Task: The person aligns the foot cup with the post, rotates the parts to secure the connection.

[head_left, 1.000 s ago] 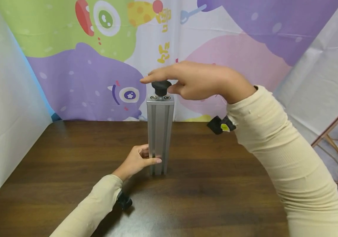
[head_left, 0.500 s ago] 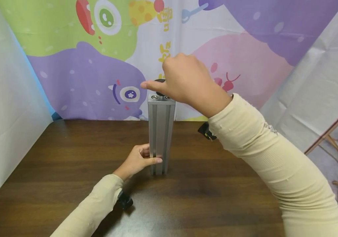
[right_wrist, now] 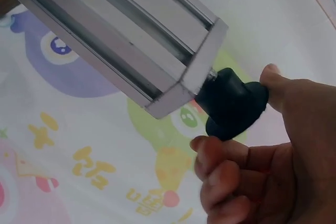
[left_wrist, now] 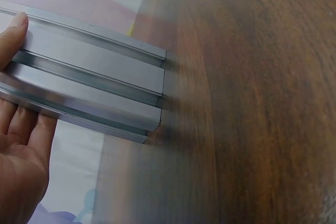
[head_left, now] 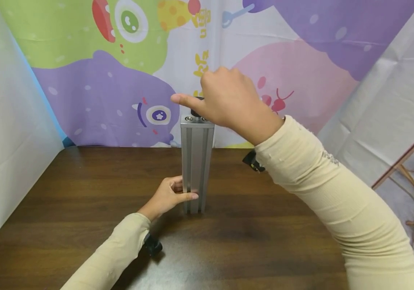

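Note:
An aluminium profile (head_left: 197, 161) with long grooves stands upright on the table. Near its base my left hand (head_left: 165, 197) grips it, thumb (left_wrist: 14, 35) across the grooved face and fingers behind. On top is a metal end plate (right_wrist: 191, 77) with bolts (head_left: 189, 119) showing. From the plate rises a black levelling foot (right_wrist: 233, 100) on a short threaded stem, its flared disc outward. My right hand (head_left: 230, 96) holds this disc, thumb at one side and curled fingers at the other. In the head view the hand mostly covers the foot.
The dark wooden table (head_left: 83, 241) runs back to a cartoon-printed curtain (head_left: 120, 92). White cloth (head_left: 4, 121) hangs at the left side. Black wrist mounts (head_left: 152, 245) are strapped at both sleeves.
My right hand has turned at the foot: its outstretched fingers are now curled in and its thumb points left. In the last half second the thumb tip has risen slightly. The left hand stays put.

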### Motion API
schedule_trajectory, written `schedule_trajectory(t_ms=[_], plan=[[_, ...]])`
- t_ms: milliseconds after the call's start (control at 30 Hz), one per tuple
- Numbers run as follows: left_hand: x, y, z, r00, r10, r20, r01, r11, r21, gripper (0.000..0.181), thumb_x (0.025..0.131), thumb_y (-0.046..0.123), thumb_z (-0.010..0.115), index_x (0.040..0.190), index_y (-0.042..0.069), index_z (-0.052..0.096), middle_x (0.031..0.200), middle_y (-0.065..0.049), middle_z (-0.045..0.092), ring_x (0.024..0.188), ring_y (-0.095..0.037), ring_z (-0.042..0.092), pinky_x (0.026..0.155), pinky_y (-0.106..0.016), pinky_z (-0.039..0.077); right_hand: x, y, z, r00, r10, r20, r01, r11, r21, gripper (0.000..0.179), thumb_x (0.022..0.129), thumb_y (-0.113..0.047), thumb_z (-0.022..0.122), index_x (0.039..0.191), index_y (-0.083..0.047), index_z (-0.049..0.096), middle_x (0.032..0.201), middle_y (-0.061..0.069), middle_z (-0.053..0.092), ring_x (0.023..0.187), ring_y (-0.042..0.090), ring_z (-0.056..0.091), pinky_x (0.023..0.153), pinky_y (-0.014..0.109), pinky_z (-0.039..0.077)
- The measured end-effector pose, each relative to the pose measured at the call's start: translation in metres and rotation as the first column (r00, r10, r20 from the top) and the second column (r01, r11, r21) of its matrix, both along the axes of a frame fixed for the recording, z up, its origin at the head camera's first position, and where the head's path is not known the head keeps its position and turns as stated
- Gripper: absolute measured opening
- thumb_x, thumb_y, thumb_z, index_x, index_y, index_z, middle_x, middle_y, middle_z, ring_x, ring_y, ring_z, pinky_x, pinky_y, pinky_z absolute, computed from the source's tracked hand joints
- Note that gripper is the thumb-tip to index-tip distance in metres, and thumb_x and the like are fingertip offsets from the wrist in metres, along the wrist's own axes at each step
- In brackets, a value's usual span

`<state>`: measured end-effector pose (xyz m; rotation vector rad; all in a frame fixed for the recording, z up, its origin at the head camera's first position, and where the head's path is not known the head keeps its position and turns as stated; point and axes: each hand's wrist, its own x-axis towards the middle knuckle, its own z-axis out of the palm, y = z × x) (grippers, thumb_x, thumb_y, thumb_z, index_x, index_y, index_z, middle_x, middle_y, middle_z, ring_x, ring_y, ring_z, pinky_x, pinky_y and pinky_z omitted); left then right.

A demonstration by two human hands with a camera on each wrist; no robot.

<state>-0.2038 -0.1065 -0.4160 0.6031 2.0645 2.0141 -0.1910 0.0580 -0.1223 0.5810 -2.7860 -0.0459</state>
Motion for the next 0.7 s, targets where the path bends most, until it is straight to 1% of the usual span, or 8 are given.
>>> schedule_trajectory(t_ms=[100, 167, 300, 367, 433, 567, 667, 700], plan=[[0.0, 0.0, 0.0, 1.0, 0.002, 0.0, -0.002, 1.0, 0.001, 0.05, 0.077, 0.007, 0.08, 0.122, -0.003, 0.06, 0.106, -0.018, 0.07, 0.097, -0.021, 0.069, 0.084, -0.032, 0.055, -0.001, 0.005, 0.004, 0.994, 0.079, 0.077, -0.077, 0.997, -0.024, 0.067, 0.092, -0.07, 0.036, 0.078, -0.009, 0.062, 0.074, 0.006, 0.059, 0.069, 0.023, 0.058, 0.061, 0.036, 0.049], [-0.001, 0.001, 0.0, 1.0, 0.002, 0.0, -0.002, 1.0, 0.005, 0.05, 0.077, 0.007, 0.08, 0.121, -0.004, 0.061, 0.105, -0.018, 0.07, 0.097, -0.021, 0.069, 0.085, -0.032, 0.055, -0.003, 0.01, 0.009, 0.97, 0.183, 0.16, -0.181, 0.983, -0.024, 0.058, 0.097, -0.059, 0.04, 0.097, -0.007, 0.067, 0.088, 0.007, 0.066, 0.08, 0.023, 0.062, 0.077, 0.038, 0.051], [-0.001, 0.001, 0.001, 1.0, 0.007, 0.003, -0.007, 1.0, 0.021, 0.048, 0.077, 0.005, 0.08, 0.12, -0.005, 0.061, 0.104, -0.017, 0.071, 0.096, -0.02, 0.07, 0.084, -0.031, 0.055, -0.007, 0.02, 0.019, 0.85, 0.417, 0.322, -0.438, 0.899, -0.011, 0.039, 0.1, -0.02, 0.051, 0.137, -0.007, 0.05, 0.132, 0.006, 0.058, 0.115, 0.023, 0.056, 0.106, 0.038, 0.037], [-0.001, 0.001, 0.0, 1.0, 0.006, -0.003, -0.006, 1.0, 0.028, 0.048, 0.077, 0.004, 0.079, 0.12, -0.006, 0.061, 0.104, -0.018, 0.071, 0.095, -0.02, 0.07, 0.084, -0.031, 0.055, -0.009, 0.023, 0.022, 0.798, 0.48, 0.364, -0.509, 0.86, -0.016, 0.045, 0.096, -0.003, 0.051, 0.141, -0.009, 0.046, 0.14, 0.005, 0.052, 0.121, 0.022, 0.051, 0.107, 0.037, 0.036], [0.0, 0.001, 0.001, 1.0, 0.005, -0.008, -0.004, 1.0, 0.03, 0.048, 0.077, 0.003, 0.079, 0.12, -0.007, 0.06, 0.104, -0.018, 0.071, 0.095, -0.02, 0.07, 0.084, -0.031, 0.055, -0.009, 0.024, 0.025, 0.777, 0.5, 0.382, -0.533, 0.846, -0.023, 0.05, 0.093, 0.007, 0.049, 0.14, -0.011, 0.049, 0.138, 0.004, 0.053, 0.12, 0.02, 0.05, 0.097, 0.034, 0.044], [0.001, 0.0, 0.001, 1.0, 0.001, -0.003, -0.001, 1.0, 0.024, 0.049, 0.077, 0.004, 0.079, 0.121, -0.006, 0.06, 0.105, -0.017, 0.071, 0.096, -0.019, 0.07, 0.084, -0.031, 0.055, -0.009, 0.023, 0.026, 0.795, 0.486, 0.362, -0.512, 0.859, -0.028, 0.042, 0.094, 0.004, 0.052, 0.134, -0.01, 0.056, 0.126, 0.006, 0.062, 0.107, 0.02, 0.057, 0.088, 0.034, 0.047], [0.001, 0.0, 0.001, 1.0, 0.003, 0.003, -0.003, 1.0, 0.022, 0.049, 0.077, 0.005, 0.079, 0.121, -0.005, 0.06, 0.105, -0.017, 0.071, 0.096, -0.019, 0.07, 0.084, -0.031, 0.055, -0.007, 0.017, 0.022, 0.874, 0.402, 0.275, -0.42, 0.907, 0.01, 0.028, 0.097, -0.021, 0.057, 0.118, -0.004, 0.066, 0.106, 0.009, 0.068, 0.093, 0.022, 0.061, 0.086, 0.035, 0.048], [0.001, 0.0, 0.002, 1.0, 0.004, 0.004, -0.004, 1.0, 0.023, 0.048, 0.077, 0.004, 0.079, 0.121, -0.005, 0.061, 0.105, -0.017, 0.071, 0.096, -0.02, 0.07, 0.084, -0.032, 0.055, -0.007, 0.014, 0.02, 0.905, 0.354, 0.237, -0.37, 0.929, 0.025, 0.033, 0.098, -0.032, 0.056, 0.109, -0.003, 0.068, 0.097, 0.01, 0.069, 0.086, 0.022, 0.061, 0.081, 0.036, 0.049]])
